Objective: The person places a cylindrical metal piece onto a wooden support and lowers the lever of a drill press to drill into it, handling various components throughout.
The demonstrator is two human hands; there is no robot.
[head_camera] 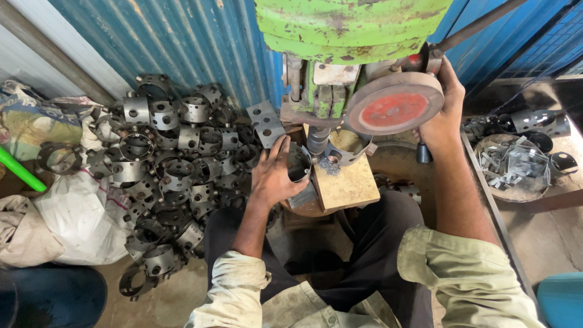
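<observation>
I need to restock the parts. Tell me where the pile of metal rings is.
In the head view, the pile of metal rings lies on the person's left, against the blue corrugated wall, between the white sack and the left hand.

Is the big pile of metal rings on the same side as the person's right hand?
No, the pile of metal rings lies beside the left hand, while the right hand grips the machine's handle on the other side.

Blue corrugated wall (pixel 182 42) — dusty floor (pixel 176 297)
</observation>
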